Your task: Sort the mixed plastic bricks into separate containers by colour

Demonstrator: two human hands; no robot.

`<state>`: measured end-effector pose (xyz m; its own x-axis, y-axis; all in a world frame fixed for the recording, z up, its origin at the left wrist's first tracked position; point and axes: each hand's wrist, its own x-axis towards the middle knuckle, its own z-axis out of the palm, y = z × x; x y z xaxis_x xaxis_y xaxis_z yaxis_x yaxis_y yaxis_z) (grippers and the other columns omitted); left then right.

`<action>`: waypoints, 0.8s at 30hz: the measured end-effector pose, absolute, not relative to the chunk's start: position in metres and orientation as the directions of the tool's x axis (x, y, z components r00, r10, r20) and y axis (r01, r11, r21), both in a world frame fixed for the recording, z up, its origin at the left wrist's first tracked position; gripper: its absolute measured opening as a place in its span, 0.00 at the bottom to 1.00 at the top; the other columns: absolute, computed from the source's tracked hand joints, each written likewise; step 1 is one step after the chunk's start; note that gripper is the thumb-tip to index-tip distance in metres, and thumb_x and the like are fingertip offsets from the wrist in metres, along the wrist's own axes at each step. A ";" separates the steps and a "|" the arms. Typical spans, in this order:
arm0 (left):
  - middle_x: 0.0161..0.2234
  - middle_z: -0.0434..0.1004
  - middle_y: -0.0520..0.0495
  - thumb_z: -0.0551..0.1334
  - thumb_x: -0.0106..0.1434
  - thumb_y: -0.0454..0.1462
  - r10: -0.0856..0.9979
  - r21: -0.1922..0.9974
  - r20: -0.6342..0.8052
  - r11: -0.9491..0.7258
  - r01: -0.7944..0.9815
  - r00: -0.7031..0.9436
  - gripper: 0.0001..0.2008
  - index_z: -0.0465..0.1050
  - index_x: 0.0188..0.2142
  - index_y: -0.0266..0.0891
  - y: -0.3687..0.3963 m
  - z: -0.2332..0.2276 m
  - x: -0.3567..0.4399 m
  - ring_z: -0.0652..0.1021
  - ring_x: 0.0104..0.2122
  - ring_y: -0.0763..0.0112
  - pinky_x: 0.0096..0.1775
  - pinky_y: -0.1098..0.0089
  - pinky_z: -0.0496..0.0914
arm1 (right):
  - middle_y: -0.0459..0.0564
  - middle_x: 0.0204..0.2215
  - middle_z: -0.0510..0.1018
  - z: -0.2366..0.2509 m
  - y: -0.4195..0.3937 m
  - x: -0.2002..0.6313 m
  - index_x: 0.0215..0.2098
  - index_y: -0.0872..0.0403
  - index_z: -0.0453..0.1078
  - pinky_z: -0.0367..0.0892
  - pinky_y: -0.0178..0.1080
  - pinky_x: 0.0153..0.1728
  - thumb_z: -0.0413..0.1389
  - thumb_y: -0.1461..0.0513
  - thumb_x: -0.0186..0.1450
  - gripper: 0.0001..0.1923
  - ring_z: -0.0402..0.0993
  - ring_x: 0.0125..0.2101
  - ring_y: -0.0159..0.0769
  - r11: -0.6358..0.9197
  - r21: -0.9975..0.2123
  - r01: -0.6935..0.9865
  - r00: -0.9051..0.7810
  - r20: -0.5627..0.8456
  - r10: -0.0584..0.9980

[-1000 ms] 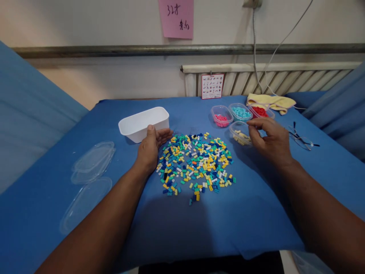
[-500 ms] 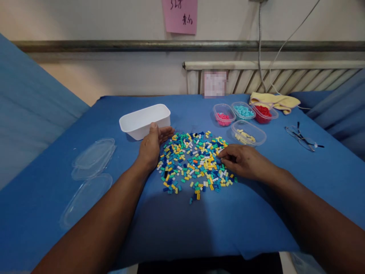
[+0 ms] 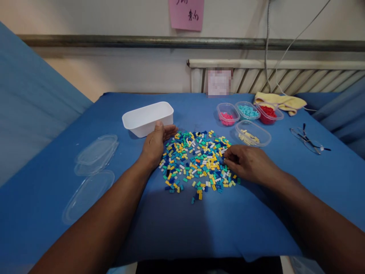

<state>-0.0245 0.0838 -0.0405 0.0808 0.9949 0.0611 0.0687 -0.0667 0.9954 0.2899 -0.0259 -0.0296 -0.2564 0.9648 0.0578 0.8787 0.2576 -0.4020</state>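
A spread of small toy bricks [image 3: 196, 161], in yellow, teal, green, dark blue and white, lies on the blue cloth. At its left edge my left hand [image 3: 156, 146] rests on its side, fingers stretched out and thumb up, holding nothing. Just behind that hand stands a white oblong tub [image 3: 142, 118]. My right hand [image 3: 248, 161] is at the right edge of the bricks, with thumb and forefinger drawn together; what they pinch, if anything, is hidden. Beyond it sits a clear container [image 3: 264, 141] with pale yellow bricks inside.
Clear containers hold pink bricks [image 3: 227, 118], light blue bricks [image 3: 248, 111] and red bricks [image 3: 267, 113]. A yellow cloth [image 3: 281, 102] and eyeglasses [image 3: 306, 140] lie at the right. Clear lids [image 3: 88, 196] lie at the left. A radiator [image 3: 245, 76] stands behind the table.
The whole view has shifted slightly, so things appear a little further right. Both hands keep nearly the same place and pose beside the bricks.
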 end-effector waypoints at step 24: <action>0.59 0.84 0.32 0.48 0.73 0.69 0.994 0.993 0.062 -0.071 0.094 0.090 0.43 0.83 0.54 0.37 0.085 -0.039 -0.028 0.82 0.61 0.44 0.70 0.43 0.68 | 0.51 0.37 0.87 -0.011 -0.011 0.336 0.49 0.49 0.79 0.72 0.43 0.32 0.60 0.53 0.74 0.11 0.78 0.28 0.40 0.188 -0.494 0.849 0.188 0.615 0.766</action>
